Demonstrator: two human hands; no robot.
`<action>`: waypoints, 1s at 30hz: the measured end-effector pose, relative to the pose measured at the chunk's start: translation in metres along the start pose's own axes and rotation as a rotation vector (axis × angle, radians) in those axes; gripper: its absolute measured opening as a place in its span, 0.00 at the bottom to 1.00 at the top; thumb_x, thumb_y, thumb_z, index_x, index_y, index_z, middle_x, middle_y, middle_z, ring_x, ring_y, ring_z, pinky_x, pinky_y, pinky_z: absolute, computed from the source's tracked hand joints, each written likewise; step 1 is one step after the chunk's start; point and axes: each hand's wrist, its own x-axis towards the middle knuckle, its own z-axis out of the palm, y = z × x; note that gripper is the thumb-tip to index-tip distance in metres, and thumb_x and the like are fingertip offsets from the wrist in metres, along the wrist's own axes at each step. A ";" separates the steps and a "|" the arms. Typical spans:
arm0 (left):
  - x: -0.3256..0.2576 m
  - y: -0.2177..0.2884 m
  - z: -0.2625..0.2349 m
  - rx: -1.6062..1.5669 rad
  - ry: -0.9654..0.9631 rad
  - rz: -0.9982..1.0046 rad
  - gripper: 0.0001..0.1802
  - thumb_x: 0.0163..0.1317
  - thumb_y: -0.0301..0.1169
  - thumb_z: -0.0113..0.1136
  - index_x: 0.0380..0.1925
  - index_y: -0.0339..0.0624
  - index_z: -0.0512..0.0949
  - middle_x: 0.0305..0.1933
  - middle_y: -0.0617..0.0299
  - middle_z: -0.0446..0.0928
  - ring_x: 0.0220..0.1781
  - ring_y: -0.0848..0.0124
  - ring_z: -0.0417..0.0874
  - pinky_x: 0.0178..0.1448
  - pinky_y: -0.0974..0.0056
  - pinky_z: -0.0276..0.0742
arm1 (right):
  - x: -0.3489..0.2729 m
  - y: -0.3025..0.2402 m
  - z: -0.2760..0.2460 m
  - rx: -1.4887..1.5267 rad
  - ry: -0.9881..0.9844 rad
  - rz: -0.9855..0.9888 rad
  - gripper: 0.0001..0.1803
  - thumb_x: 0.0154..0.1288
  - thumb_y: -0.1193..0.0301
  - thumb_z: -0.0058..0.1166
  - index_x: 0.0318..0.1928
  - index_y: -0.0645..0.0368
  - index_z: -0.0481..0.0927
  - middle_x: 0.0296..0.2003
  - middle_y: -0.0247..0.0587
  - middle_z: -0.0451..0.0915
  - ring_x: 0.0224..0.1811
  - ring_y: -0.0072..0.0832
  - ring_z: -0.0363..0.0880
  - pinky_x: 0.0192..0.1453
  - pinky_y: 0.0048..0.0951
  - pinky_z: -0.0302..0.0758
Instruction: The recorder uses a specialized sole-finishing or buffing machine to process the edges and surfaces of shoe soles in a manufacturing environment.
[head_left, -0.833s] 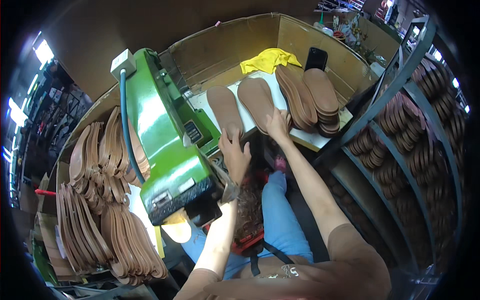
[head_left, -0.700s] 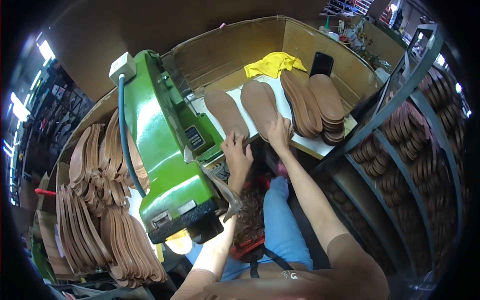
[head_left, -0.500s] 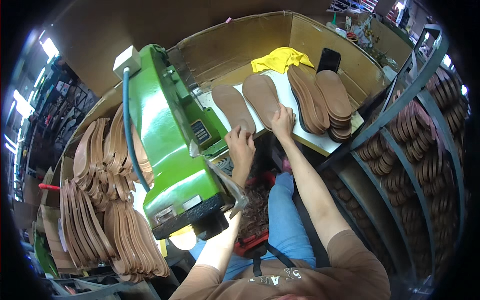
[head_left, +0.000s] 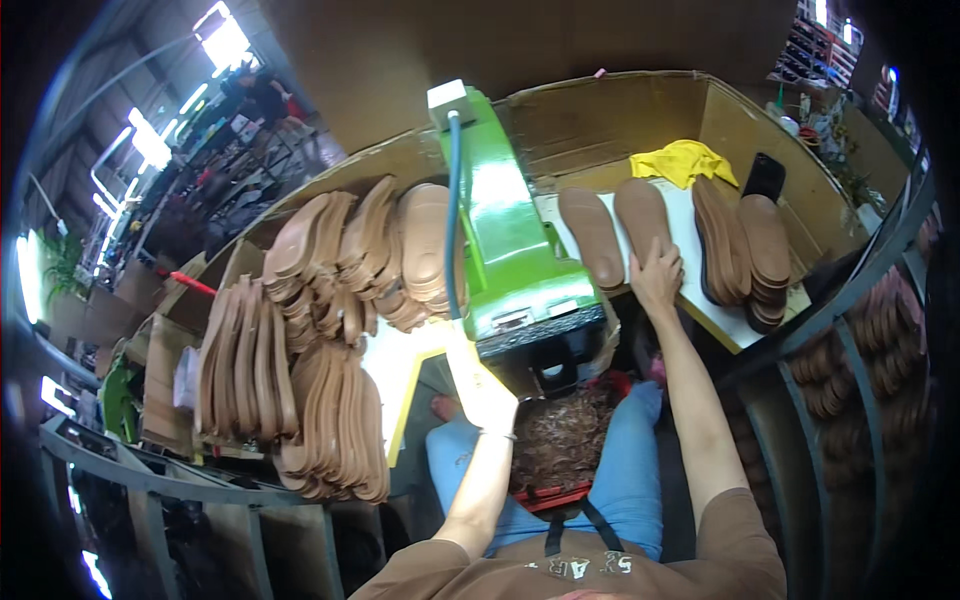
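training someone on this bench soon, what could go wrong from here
The left hand is close beside the green machine, so it might get knocked or pinched if a part moves; whether the machine is running cannot be told. The loose brown soles on the left are piled unevenly, so some could slide. The stack of soles near the right end of the white board might topple if the right hand swings into it.

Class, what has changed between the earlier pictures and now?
The view turned left. The left hand came off the brown sole beside the green machine and moved to the machine's left side. The right hand stayed on the next sole; yellow cloth and phone stayed put.
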 end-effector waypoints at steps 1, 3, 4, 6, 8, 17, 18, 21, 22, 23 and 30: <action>0.006 0.002 -0.010 -0.107 0.120 -0.042 0.17 0.55 0.33 0.63 0.44 0.42 0.76 0.59 0.50 0.66 0.62 0.55 0.65 0.64 0.53 0.61 | 0.000 0.002 0.005 0.008 0.040 0.002 0.35 0.56 0.56 0.58 0.60 0.62 0.64 0.52 0.63 0.63 0.51 0.57 0.66 0.53 0.54 0.66; 0.048 0.002 -0.024 0.159 0.293 0.211 0.19 0.56 0.36 0.63 0.46 0.41 0.74 0.58 0.50 0.66 0.62 0.54 0.63 0.64 0.52 0.59 | -0.001 -0.002 0.009 0.023 0.076 0.026 0.36 0.56 0.57 0.58 0.60 0.63 0.64 0.53 0.64 0.62 0.52 0.57 0.65 0.53 0.54 0.66; 0.090 0.003 -0.025 0.532 0.344 0.515 0.22 0.56 0.38 0.63 0.48 0.40 0.73 0.57 0.50 0.67 0.61 0.53 0.63 0.64 0.51 0.59 | -0.001 -0.009 0.009 0.041 0.067 0.076 0.36 0.55 0.57 0.59 0.59 0.64 0.64 0.52 0.63 0.62 0.52 0.57 0.65 0.53 0.53 0.67; 0.110 -0.002 -0.009 0.627 0.213 0.407 0.20 0.57 0.37 0.62 0.48 0.42 0.73 0.55 0.48 0.67 0.59 0.52 0.64 0.63 0.52 0.60 | -0.001 0.004 0.009 0.029 0.064 0.188 0.36 0.55 0.57 0.60 0.59 0.65 0.64 0.50 0.62 0.62 0.51 0.57 0.65 0.52 0.52 0.67; 0.176 -0.063 -0.052 0.530 0.094 0.138 0.20 0.57 0.37 0.62 0.48 0.43 0.73 0.54 0.47 0.68 0.59 0.51 0.64 0.62 0.54 0.61 | 0.002 -0.039 0.004 0.084 0.026 0.113 0.36 0.53 0.58 0.62 0.58 0.65 0.64 0.47 0.58 0.62 0.49 0.55 0.67 0.50 0.52 0.68; 0.082 0.002 -0.057 -0.048 0.286 0.407 0.30 0.46 0.21 0.71 0.51 0.34 0.70 0.53 0.51 0.71 0.54 0.61 0.74 0.56 0.59 0.74 | 0.006 0.020 0.006 -0.034 -0.077 0.103 0.40 0.50 0.56 0.65 0.59 0.62 0.62 0.49 0.53 0.64 0.51 0.47 0.68 0.49 0.46 0.73; 0.076 -0.003 -0.090 -0.028 0.382 0.529 0.35 0.50 0.33 0.71 0.56 0.34 0.66 0.55 0.51 0.70 0.54 0.61 0.73 0.58 0.56 0.72 | 0.010 0.010 0.003 0.006 -0.081 0.074 0.41 0.49 0.56 0.65 0.59 0.62 0.62 0.50 0.54 0.63 0.52 0.47 0.68 0.50 0.47 0.73; 0.013 0.005 -0.156 -0.217 0.195 0.432 0.40 0.57 0.46 0.57 0.66 0.41 0.56 0.54 0.50 0.70 0.54 0.57 0.74 0.59 0.51 0.73 | 0.009 0.003 -0.005 0.129 -0.149 0.081 0.43 0.51 0.54 0.63 0.62 0.64 0.60 0.53 0.62 0.60 0.56 0.56 0.63 0.56 0.51 0.68; -0.001 0.017 -0.161 -0.269 0.168 0.418 0.40 0.62 0.50 0.49 0.64 0.30 0.54 0.66 0.46 0.59 0.57 0.55 0.73 0.63 0.51 0.68 | 0.004 -0.003 -0.010 0.114 -0.164 0.059 0.43 0.51 0.54 0.63 0.62 0.64 0.60 0.53 0.62 0.60 0.56 0.56 0.63 0.56 0.51 0.68; -0.013 0.019 -0.166 -0.256 0.110 0.446 0.40 0.61 0.49 0.50 0.63 0.29 0.54 0.66 0.45 0.59 0.58 0.54 0.72 0.64 0.52 0.68 | -0.004 -0.005 -0.015 0.093 -0.031 -0.008 0.44 0.52 0.53 0.62 0.63 0.65 0.59 0.56 0.66 0.58 0.59 0.59 0.59 0.60 0.53 0.62; -0.092 0.022 -0.137 -0.738 -0.234 -0.455 0.42 0.46 0.39 0.66 0.60 0.32 0.60 0.53 0.44 0.73 0.55 0.56 0.76 0.62 0.57 0.72 | -0.190 0.014 -0.112 1.218 -1.369 -0.239 0.34 0.48 0.69 0.70 0.57 0.62 0.72 0.59 0.47 0.68 0.59 0.29 0.68 0.60 0.33 0.67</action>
